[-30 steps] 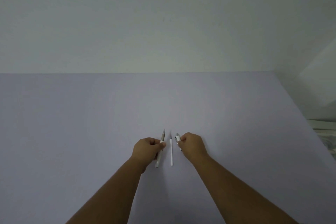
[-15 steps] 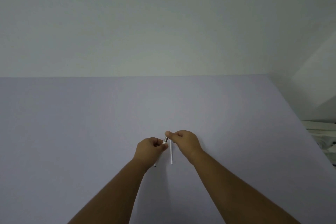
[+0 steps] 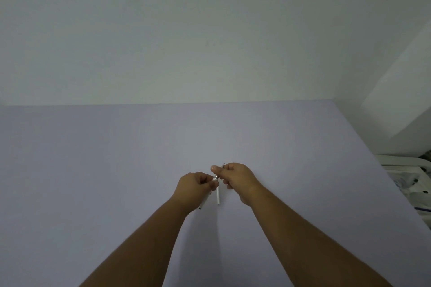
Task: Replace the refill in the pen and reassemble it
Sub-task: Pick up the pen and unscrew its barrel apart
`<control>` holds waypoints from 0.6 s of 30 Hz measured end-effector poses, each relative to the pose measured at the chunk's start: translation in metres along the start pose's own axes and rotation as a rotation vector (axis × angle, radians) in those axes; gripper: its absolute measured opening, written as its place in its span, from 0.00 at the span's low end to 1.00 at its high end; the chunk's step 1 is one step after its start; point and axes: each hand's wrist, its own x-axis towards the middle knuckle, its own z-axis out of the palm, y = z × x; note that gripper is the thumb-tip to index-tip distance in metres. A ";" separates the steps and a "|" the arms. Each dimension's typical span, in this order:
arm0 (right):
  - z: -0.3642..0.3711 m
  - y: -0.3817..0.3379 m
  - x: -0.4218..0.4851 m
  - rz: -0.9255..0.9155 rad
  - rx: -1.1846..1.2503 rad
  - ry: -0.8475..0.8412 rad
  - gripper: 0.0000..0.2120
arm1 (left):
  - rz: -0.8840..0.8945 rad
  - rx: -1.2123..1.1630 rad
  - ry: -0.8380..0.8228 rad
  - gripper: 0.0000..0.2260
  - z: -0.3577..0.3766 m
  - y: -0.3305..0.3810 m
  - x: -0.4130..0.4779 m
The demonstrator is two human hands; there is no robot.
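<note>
My left hand [image 3: 194, 187] is closed around a white pen barrel [image 3: 205, 201], whose lower end sticks out below the fist toward me. My right hand [image 3: 235, 178] pinches the pen's metal front end [image 3: 216, 177] between thumb and forefinger, right against the left hand. A thin dark tip [image 3: 224, 165] pokes up above the right fingers. A loose white refill [image 3: 218, 196] lies on the lilac table [image 3: 116, 170] between the two hands, partly hidden by them.
A pale wall rises behind the table's far edge. The table's right edge runs diagonally; beyond it sit white furniture and patterned fabric [image 3: 410, 179].
One second ago the hands were apart, each holding a piece beside the refill. They have come together above the refill, and the right hand now grips the pen's front end at the left fist.
</note>
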 end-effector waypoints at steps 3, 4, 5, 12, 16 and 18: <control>-0.001 -0.003 -0.004 -0.020 0.026 -0.020 0.05 | 0.001 0.006 -0.004 0.05 0.001 0.003 -0.006; -0.003 -0.003 -0.005 -0.031 0.058 -0.045 0.04 | 0.001 0.011 -0.002 0.05 0.001 0.004 -0.008; -0.005 -0.004 -0.007 -0.031 0.091 -0.059 0.04 | 0.004 0.019 0.000 0.05 0.001 0.005 -0.009; -0.012 -0.005 -0.011 0.008 0.057 0.005 0.04 | 0.021 0.039 -0.010 0.06 0.005 0.015 -0.017; -0.017 -0.007 -0.014 0.003 0.144 -0.055 0.01 | 0.032 0.038 0.002 0.05 0.004 0.020 -0.018; -0.018 -0.007 -0.013 0.025 0.093 -0.009 0.08 | 0.036 0.053 0.012 0.06 0.004 0.022 -0.018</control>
